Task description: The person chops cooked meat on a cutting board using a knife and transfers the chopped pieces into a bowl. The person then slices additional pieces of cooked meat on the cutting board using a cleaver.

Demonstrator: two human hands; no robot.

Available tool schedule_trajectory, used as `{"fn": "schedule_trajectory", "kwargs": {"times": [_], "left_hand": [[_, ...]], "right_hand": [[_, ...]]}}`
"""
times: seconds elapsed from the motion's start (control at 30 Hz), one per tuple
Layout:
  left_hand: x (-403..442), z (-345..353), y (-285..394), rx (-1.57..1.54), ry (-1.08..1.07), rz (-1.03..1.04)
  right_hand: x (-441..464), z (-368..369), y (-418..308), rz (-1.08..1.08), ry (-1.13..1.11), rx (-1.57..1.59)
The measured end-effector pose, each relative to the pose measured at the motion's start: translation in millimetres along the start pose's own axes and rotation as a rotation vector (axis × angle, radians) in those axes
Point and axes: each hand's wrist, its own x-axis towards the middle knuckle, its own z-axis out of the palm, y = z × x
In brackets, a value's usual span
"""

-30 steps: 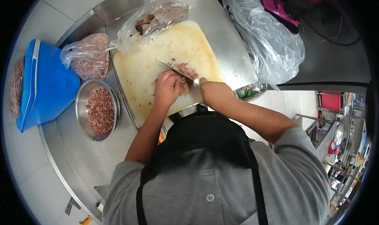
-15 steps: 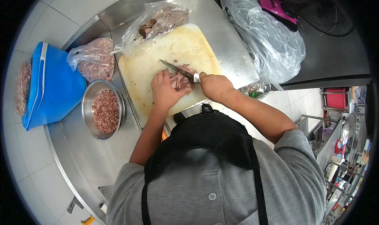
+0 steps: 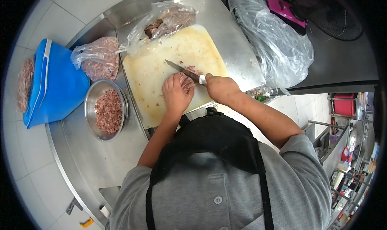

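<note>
On a worn, yellowish cutting board [image 3: 153, 74] lies a pile of reddish meat [image 3: 186, 83], partly covered by my left hand [image 3: 176, 93]. The fingers of that hand are curled over the meat and press it to the board. My right hand [image 3: 223, 88] is wrapped around the white handle of a knife [image 3: 181, 69]. Its blade points to the far left, resting low against the meat, just beyond my left fingertips. Small chopped bits lie on the far side of the blade.
A metal colander [image 3: 92, 125] of chopped meat stands at left, beside a bag of minced meat [image 3: 105, 56] and a blue cooler [image 3: 58, 84]. A plastic bag with meat chunks [image 3: 173, 18] overlaps the board's far edge. Large clear plastic bags [image 3: 274, 48] lie at right.
My left hand has shifted right, nearer the knife, and now covers more of the meat. The knife and right hand stay almost in place.
</note>
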Motion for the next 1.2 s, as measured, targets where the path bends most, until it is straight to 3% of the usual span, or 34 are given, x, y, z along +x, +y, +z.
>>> {"fn": "schedule_trajectory", "kwargs": {"times": [0.13,0.2,0.3,0.6,0.87,1.0,1.1,1.2], "left_hand": [[2.8,-5.9,-4.3,-0.038,-0.003,0.028],[2.5,-16.7,-3.6,-0.198,0.072,0.125],[7.6,-6.1,-22.4,-0.235,0.011,0.221],[14.8,-1.4,-28.1,-0.3,0.035,0.206],[22.8,0.9,-30.9,-0.278,0.041,0.207],[12.5,-8.2,-19.0,-0.355,0.106,0.201],[11.8,-2.5,-23.5,-0.322,0.067,0.212],[13.4,-0.4,-25.2,-0.273,0.068,0.236]], "right_hand": [[-1.1,0.9,0.8,0.004,0.026,0.008],[-0.8,0.8,0.0,0.001,0.034,-0.006],[-7.7,-5.4,-1.9,0.01,0.036,-0.022],[-48.0,-36.6,-17.6,0.028,-0.032,-0.068],[18.2,4.8,-14.6,-0.018,0.06,0.004],[-24.7,-27.5,-15.1,-0.019,0.055,-0.054],[-53.0,-50.0,-23.5,0.028,-0.078,-0.091],[-10.1,11.0,-18.4,0.001,0.081,0.032]]}}
